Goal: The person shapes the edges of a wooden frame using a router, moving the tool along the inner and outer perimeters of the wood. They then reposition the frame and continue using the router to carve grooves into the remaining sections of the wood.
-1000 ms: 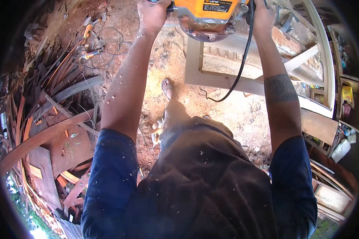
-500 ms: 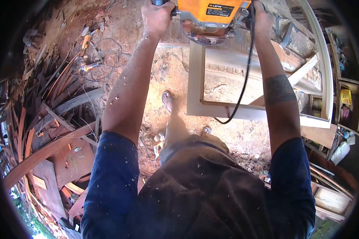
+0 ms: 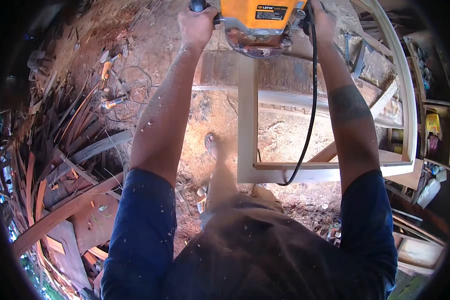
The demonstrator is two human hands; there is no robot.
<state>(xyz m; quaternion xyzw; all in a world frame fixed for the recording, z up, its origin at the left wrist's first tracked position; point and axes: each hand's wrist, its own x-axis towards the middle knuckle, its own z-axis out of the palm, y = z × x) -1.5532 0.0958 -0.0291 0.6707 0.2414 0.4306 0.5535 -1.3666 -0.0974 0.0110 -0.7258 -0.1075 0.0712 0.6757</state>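
An orange plunge router (image 3: 257,17) with a dark label and a clear, dust-smeared guard is at the top of the head view, cut off by the upper edge. My left hand (image 3: 197,26) is closed around its left handle, which has a dark grip. On the opposite side, my right hand (image 3: 323,25) wraps the other handle, with the fingers partly hidden. A black power cord (image 3: 313,100) hangs from the router beside my right forearm and loops down over a pale wooden frame (image 3: 247,125). The frame lies below and right of the router; whether the router touches it is hidden.
Scrap wood strips (image 3: 80,135) are heaped on the left. Two orange-and-grey power tools, including an angle grinder (image 3: 106,70), lie on the dusty ground. My foot (image 3: 211,142) stands left of the frame. Shelves with a yellow container (image 3: 433,123) line the right side.
The wooden frame and the hanging cord now appear lower in view, nearer my body. The ground scene has also shifted down somewhat. Both hands keep their hold on the router.
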